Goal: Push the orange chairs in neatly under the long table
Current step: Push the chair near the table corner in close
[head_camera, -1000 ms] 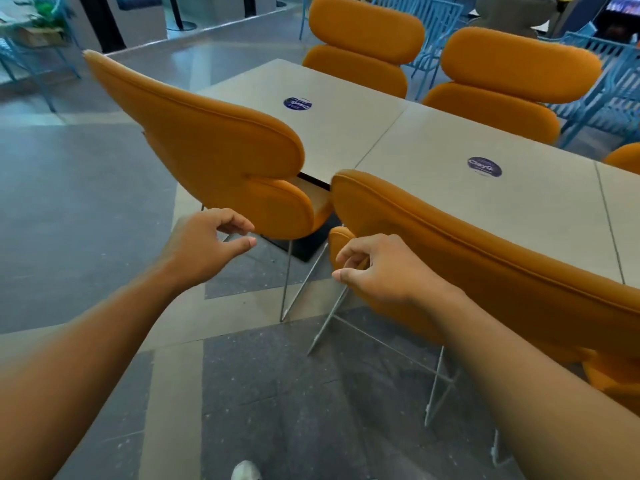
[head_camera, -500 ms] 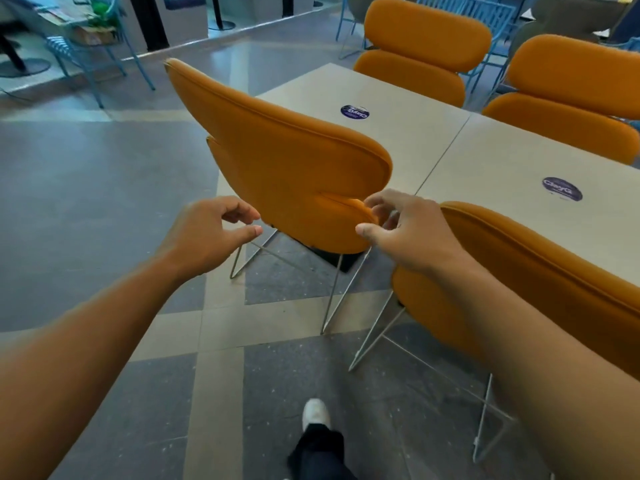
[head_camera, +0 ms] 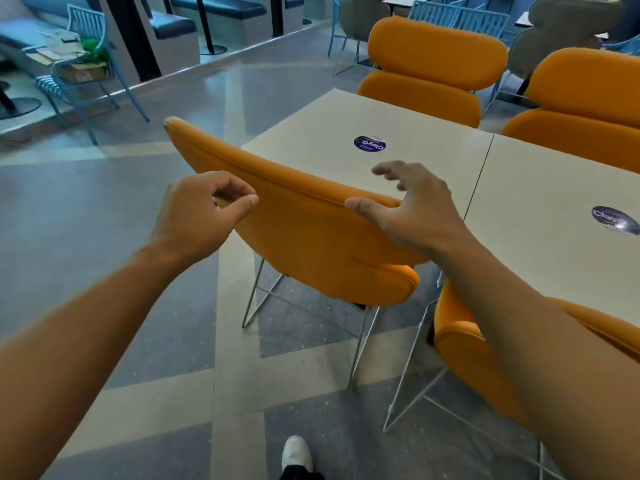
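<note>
Matt orange cloth, smooth with a piped seam, on the nearest chair (head_camera: 311, 244); thin shiny metal wire legs (head_camera: 363, 341); smooth matt pale surface (head_camera: 311, 143); polished speckled stone floor (head_camera: 69, 209).

Grey patterned floor (head_camera: 69, 220), blue slatted chairs (head_camera: 86, 22), dark booth benches (head_camera: 221, 5) behind
</note>
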Available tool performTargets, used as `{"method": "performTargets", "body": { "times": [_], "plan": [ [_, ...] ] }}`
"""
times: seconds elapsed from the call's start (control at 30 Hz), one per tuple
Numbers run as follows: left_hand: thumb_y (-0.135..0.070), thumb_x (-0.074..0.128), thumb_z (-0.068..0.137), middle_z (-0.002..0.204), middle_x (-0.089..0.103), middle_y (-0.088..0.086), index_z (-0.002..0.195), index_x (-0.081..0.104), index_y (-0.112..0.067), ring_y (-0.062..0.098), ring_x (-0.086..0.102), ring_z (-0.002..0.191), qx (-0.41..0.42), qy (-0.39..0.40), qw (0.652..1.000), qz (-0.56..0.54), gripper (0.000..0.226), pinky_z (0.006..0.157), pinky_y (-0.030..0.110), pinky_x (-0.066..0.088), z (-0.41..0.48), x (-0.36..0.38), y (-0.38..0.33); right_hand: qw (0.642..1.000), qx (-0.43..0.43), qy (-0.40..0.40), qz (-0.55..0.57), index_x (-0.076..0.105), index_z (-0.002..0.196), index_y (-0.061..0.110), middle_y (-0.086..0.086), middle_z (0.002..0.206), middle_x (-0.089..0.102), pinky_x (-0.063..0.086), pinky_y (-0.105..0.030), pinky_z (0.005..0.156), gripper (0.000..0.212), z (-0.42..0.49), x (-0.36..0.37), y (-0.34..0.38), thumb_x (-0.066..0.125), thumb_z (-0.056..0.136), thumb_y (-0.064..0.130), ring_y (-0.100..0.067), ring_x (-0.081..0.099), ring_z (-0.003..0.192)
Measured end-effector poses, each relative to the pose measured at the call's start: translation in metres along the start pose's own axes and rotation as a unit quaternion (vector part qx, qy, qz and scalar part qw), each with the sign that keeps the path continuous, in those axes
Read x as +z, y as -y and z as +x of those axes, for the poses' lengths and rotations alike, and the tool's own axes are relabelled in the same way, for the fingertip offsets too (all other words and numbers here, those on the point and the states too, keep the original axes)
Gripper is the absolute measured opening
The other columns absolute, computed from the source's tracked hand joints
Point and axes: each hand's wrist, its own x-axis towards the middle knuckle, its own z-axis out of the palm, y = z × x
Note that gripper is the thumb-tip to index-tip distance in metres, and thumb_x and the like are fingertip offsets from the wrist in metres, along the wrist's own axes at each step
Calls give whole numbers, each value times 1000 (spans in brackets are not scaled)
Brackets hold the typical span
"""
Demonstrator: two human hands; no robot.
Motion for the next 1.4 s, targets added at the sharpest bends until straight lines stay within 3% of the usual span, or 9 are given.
{"method": "performTargets", "body": {
  "times": [0.2,0.37,0.5,0.57,0.7,0.87,1.03,1.2,1.4],
  "plan": [
    [-32,66,90,90,65,-4,105,72,-14,14,61,81,5,-20,1000,-11,24,73,20,44,74,-7,26,986,23,163,-31,57,130,40,7,131,62,52,-53,96,89,55,19,16,51,58,93,-20,59,112],
    [-37,66,89,96,67,-5,101,72,-21,13,58,88,17,24,1000,-10,21,77,29,46,113,11,44,969,70,227,-65,47,140,39,4,138,58,49,-52,101,84,74,31,14,70,69,77,-24,58,118],
    [-43,66,87,101,69,-5,102,72,-26,15,60,92,29,93,995,-20,24,82,38,52,142,24,64,963,93,206,-143,49,136,40,8,131,61,47,-46,98,72,76,45,13,70,75,71,-21,58,115],
    [-47,66,86,104,69,-6,105,71,-27,12,59,92,47,131,990,-12,27,81,35,49,153,27,73,960,122,183,-175,51,134,40,9,129,63,44,-45,98,71,76,48,15,69,74,73,-21,57,115],
    [-66,56,82,117,66,-6,117,65,-31,14,57,96,67,222,972,25,50,84,39,48,170,30,94,940,179,165,-241,54,128,43,9,121,64,34,-48,100,76,71,50,18,66,65,83,-22,55,116],
    [-93,33,66,123,61,-6,126,51,-41,22,52,116,175,363,900,165,82,106,54,30,190,29,117,919,265,142,-256,53,126,47,7,119,62,33,-53,101,77,64,51,24,75,59,78,-27,50,119],
    [-90,47,60,118,62,1,119,56,-35,33,47,122,214,285,901,249,82,106,56,22,191,34,132,908,308,91,-270,58,120,42,3,112,65,41,-49,96,83,59,61,25,75,48,80,-29,55,110],
    [-92,44,54,104,65,5,109,63,-25,34,55,107,235,251,897,278,89,93,51,35,192,36,136,904,316,69,-279,62,111,34,-2,108,65,40,-48,95,73,60,68,36,79,54,76,-31,54,110],
    [-96,33,44,83,60,0,98,61,-26,27,56,86,242,246,893,288,93,83,46,40,196,26,148,906,303,68,-288,57,105,34,3,97,52,35,-46,92,66,50,81,53,74,59,79,-29,51,110]
  ]
}}
